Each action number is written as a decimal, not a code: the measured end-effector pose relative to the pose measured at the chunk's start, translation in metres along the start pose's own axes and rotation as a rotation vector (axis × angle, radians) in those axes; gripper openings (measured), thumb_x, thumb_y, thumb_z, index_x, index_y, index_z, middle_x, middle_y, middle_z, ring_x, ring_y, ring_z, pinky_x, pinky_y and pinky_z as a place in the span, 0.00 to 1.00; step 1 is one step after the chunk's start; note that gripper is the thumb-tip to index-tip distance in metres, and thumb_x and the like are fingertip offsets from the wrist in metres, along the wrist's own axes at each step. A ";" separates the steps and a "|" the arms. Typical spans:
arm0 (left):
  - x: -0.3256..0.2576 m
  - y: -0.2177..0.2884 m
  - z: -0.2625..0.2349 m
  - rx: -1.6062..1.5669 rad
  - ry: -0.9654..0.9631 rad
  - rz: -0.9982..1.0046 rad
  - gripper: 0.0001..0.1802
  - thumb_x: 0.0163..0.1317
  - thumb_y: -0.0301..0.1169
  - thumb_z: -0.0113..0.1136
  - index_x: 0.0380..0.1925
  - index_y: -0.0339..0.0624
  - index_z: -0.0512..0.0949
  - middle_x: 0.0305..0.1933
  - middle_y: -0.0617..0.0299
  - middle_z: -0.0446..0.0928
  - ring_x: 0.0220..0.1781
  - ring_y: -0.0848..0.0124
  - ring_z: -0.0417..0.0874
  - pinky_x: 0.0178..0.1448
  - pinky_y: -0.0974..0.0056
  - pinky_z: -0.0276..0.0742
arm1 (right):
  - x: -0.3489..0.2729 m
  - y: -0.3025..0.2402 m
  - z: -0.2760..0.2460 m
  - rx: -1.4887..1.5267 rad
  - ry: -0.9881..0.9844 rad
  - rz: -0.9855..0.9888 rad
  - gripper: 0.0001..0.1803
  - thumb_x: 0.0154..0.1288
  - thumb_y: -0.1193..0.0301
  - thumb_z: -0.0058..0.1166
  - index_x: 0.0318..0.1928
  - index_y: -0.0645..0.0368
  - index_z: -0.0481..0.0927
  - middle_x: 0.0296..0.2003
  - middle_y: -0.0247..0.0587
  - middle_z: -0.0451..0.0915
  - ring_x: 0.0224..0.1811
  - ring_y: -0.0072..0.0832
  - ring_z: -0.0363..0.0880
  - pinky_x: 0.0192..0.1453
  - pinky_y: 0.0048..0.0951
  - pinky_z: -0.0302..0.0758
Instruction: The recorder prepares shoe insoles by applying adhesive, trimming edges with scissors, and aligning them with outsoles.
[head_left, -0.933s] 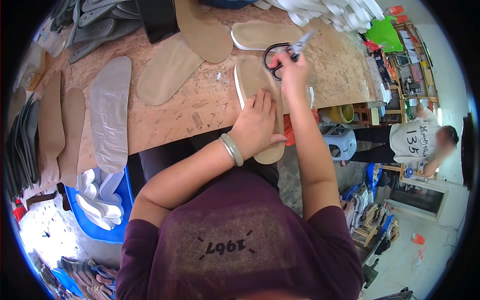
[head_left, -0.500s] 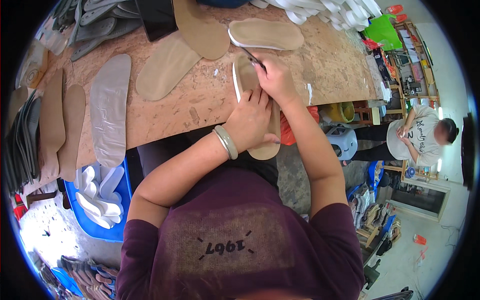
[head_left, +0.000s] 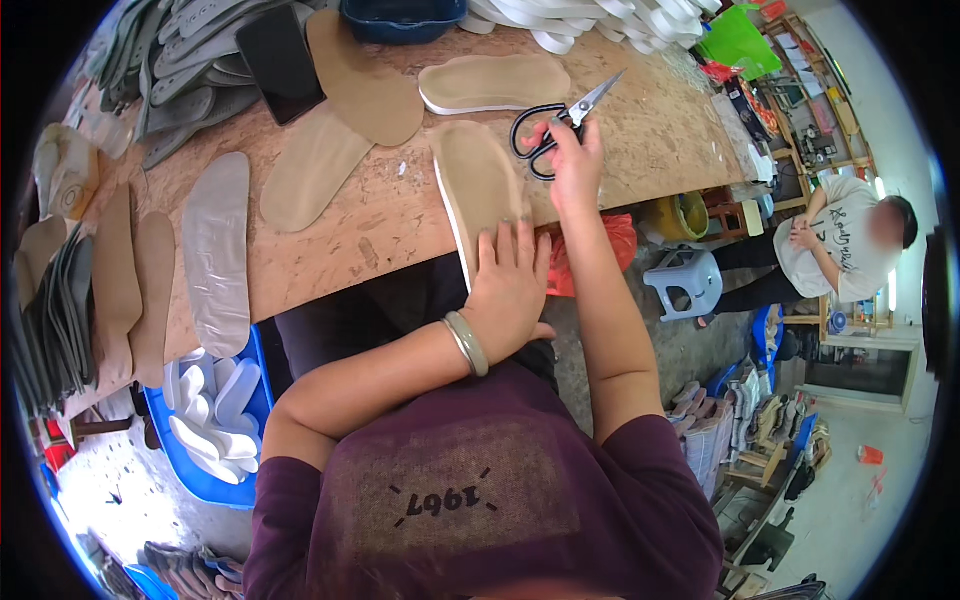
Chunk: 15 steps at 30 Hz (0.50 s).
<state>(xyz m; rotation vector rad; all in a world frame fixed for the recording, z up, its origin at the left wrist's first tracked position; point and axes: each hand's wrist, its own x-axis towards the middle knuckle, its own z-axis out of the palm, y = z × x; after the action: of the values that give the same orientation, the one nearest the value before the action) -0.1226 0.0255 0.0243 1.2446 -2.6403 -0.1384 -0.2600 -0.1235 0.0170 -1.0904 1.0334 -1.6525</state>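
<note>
A tan insole with a white edge (head_left: 475,170) lies near the table's front edge, its near end hanging over. My left hand (head_left: 505,300) rests flat on its near part, fingers stretched out and covering some of it. My right hand (head_left: 577,180) grips a pair of black-handled scissors (head_left: 592,103) just right of the insole, above the table and apart from it. The blades look nearly together, tips toward the far right. Beyond lies another tan insole with a white edge (head_left: 495,84). Two overlapping tan sheets, one upper (head_left: 372,90) and one lower (head_left: 315,170), lie to its left.
A dark phone (head_left: 280,65) and grey insole stack (head_left: 200,50) occupy the far left, near a blue basin (head_left: 403,22). White soles (head_left: 590,15) are piled at the back. A blue tub (head_left: 210,490) stands below left. Right: a stool (head_left: 685,280) and a standing person (head_left: 835,240).
My right hand has swung the scissors off the insole, their tips turning from far left to far right. My left hand's fingers have straightened on the insole. The whole view has shifted slightly.
</note>
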 end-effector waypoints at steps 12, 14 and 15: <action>-0.043 -0.088 -0.052 0.066 -0.093 0.053 0.32 0.61 0.33 0.57 0.67 0.41 0.67 0.66 0.49 0.71 0.65 0.59 0.75 0.65 0.56 0.71 | -0.017 -0.022 -0.025 -0.189 -0.084 -0.204 0.12 0.71 0.80 0.54 0.53 0.64 0.75 0.43 0.45 0.84 0.43 0.30 0.85 0.53 0.32 0.81; -0.027 -0.068 -0.042 0.025 0.045 -0.027 0.38 0.59 0.43 0.65 0.67 0.39 0.67 0.66 0.50 0.70 0.69 0.58 0.71 0.71 0.52 0.66 | -0.025 -0.021 -0.014 -0.174 -0.088 -0.189 0.12 0.71 0.80 0.55 0.54 0.65 0.76 0.43 0.43 0.85 0.43 0.28 0.85 0.53 0.29 0.80; -0.018 -0.060 -0.030 0.008 0.064 -0.026 0.45 0.54 0.52 0.69 0.66 0.37 0.67 0.67 0.49 0.69 0.73 0.57 0.66 0.75 0.47 0.60 | -0.030 -0.022 -0.005 -0.281 -0.123 -0.217 0.13 0.71 0.80 0.55 0.54 0.65 0.76 0.43 0.42 0.85 0.44 0.27 0.85 0.52 0.27 0.80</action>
<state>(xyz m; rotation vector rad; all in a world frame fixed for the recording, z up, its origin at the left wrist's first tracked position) -0.0592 0.0011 0.0400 1.2651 -2.5734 -0.0916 -0.2626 -0.0883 0.0300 -1.5166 1.1208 -1.6151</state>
